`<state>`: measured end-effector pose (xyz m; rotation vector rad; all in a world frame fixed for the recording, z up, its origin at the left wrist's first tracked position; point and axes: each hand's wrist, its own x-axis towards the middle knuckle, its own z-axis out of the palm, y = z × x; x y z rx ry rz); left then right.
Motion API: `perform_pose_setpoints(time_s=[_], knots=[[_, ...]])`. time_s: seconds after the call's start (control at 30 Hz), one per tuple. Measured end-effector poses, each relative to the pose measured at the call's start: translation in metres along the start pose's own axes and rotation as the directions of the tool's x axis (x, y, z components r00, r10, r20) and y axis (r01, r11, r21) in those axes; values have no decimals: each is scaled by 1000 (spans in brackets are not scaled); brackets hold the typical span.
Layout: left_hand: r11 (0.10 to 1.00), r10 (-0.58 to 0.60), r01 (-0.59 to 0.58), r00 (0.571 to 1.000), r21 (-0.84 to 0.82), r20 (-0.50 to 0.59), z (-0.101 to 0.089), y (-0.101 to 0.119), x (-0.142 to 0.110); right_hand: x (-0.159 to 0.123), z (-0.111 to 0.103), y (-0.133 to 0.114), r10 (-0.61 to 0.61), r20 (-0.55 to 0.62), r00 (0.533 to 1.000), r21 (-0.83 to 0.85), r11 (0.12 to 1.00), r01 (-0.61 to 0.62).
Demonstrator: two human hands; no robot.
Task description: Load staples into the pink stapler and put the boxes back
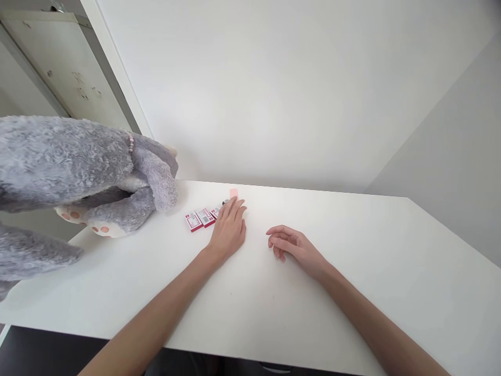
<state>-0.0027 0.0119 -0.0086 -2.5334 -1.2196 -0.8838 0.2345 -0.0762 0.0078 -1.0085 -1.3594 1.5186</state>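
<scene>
My left hand [229, 228] lies flat on the white table [352, 271], fingers stretched out toward a small pink object [234, 193] and a tiny dark item [226, 201] at its fingertips. Just left of that hand sit small red and white boxes [200, 219] in a row. My right hand [291, 245] rests on the table to the right, fingers loosely curled and apart, holding nothing.
A large grey plush toy [90, 172] with pink paw pads lies on the table's far left corner and overhangs its edge. White walls meet behind the table. A door or cabinet panel [66, 68] stands at the upper left.
</scene>
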Motion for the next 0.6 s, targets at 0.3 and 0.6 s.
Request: perform_pose_setpoints(time_s=[0.3,0.6], knots=[[971,120,-128,991,-204,-50,-12,21,0,-1,2,-3,9,-8,1000,-19,1000,-9],[913,256,-125,917,-389,307,-22,43,-8,-2,4,-6,-9,23,1000,-37,999,10]])
